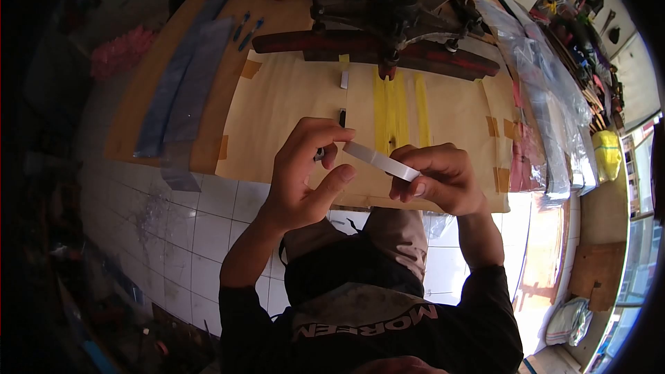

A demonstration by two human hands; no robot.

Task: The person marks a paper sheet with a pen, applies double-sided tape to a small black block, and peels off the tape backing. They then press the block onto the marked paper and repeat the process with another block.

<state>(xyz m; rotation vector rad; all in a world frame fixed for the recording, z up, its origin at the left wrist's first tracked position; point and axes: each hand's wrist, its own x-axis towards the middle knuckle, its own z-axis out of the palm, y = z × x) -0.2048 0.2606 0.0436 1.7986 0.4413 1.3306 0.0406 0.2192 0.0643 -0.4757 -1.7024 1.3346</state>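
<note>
Right hand's (436, 179) pinching a white strip (381, 161) over the table's (228, 90) near edge, left hand's (305, 170) touching its end (grip unclear). It isn't lying beside the yellow strips (395, 111) yet.

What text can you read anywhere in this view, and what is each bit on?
"MOREEN": on the dark shirt, upside down in the view; the middle letters are uncertain.
Plate on the machine: too blurred to read.
Packs among the shelf goods: too small to read.
The white strip pinched between the left hand and the right hand: no print shows.
</note>
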